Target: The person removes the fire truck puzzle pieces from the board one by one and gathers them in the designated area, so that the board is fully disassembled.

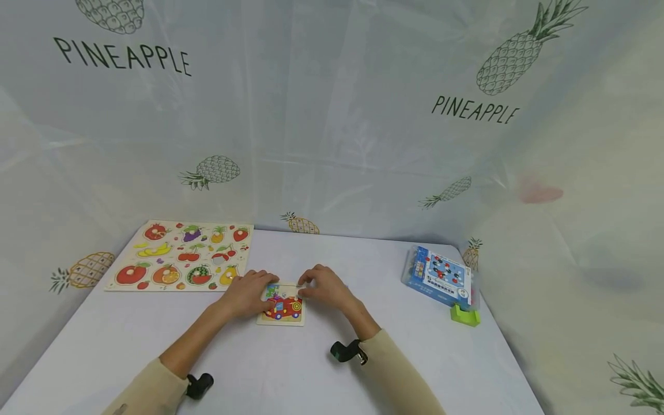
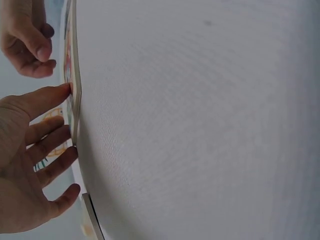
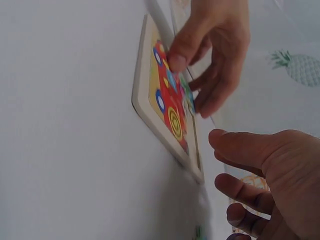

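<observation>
A small wooden jigsaw puzzle (image 1: pixel 282 319) with a red truck picture lies flat on the table. Its pale tray floor shows bare along the upper right part. My left hand (image 1: pixel 248 295) rests at the puzzle's left side, thumb on the picture and fairly straight fingers by its upper left corner. In the right wrist view, that left hand's thumb (image 3: pixel 179 61) touches the picture. My right hand (image 1: pixel 328 288) hovers at the upper right corner, fingers bent loosely and thumb apart from them. No piece shows between the right fingers (image 3: pixel 232 142).
A large fruit picture board (image 1: pixel 173 271) lies at the back left, close to my left hand. At the right stand a blue boxed set (image 1: pixel 441 276) and a green plastic piece (image 1: pixel 465 316). A curtain with pineapple prints (image 1: pixel 332 115) hangs behind the table.
</observation>
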### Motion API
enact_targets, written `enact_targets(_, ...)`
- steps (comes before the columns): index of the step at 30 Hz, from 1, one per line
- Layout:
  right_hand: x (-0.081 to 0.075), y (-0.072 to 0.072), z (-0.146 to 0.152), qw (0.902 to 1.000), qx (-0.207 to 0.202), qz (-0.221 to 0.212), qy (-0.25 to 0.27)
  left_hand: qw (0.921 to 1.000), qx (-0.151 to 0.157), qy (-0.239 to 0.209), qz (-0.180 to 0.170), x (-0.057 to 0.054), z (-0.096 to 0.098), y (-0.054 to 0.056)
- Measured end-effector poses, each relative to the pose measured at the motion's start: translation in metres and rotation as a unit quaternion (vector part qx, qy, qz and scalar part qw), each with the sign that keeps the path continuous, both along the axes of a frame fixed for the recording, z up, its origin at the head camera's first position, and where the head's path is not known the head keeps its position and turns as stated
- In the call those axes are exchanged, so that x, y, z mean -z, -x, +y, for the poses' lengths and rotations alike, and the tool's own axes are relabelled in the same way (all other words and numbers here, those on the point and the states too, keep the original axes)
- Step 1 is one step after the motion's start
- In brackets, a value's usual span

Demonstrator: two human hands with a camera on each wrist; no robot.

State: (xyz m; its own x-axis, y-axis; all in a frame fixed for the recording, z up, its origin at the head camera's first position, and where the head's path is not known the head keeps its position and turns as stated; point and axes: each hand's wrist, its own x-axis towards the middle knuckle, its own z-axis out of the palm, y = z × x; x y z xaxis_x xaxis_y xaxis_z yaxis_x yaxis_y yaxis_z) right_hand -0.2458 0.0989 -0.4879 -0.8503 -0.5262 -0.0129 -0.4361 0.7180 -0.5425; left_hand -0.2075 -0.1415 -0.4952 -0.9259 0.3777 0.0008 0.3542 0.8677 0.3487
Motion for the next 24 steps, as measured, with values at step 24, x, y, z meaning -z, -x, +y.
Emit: enact_targets(24, 0.011, -0.012, -0.041, 0.9978, -0.037, 0.023, -0.050, 1.0000, 0.003, 0.005, 0.007, -0.001, -0.001, 0.001)
